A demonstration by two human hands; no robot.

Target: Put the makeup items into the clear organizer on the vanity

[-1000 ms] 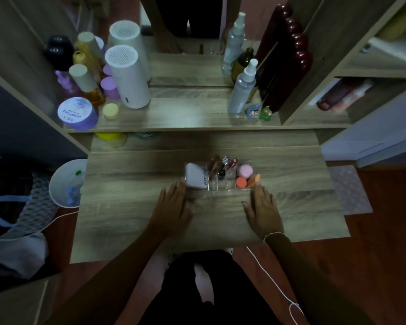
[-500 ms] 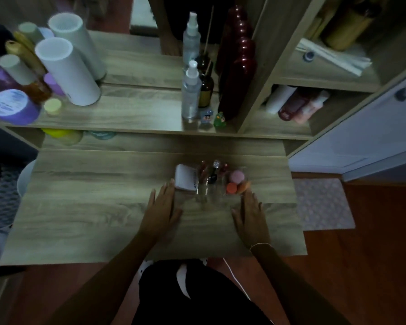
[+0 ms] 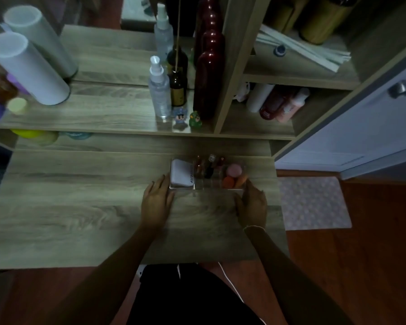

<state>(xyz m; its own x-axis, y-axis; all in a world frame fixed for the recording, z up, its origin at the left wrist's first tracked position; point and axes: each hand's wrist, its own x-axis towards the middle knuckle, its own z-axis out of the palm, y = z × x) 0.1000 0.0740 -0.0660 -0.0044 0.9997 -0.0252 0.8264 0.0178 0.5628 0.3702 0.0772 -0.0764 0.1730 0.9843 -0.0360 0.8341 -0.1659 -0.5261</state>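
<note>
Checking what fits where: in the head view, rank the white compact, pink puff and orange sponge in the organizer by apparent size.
1. white compact, clearly largest.
2. pink puff.
3. orange sponge, only slightly smaller than the puff and partly hidden, so those two are close.

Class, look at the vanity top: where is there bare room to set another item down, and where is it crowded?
Bare wood spreads across the vanity top left of the left hand, and between both hands in front of the clear organizer. A narrow strip lies beyond the right hand. The upper shelf is free mid-span, crowded by the white cylinder and spray bottle.
</note>
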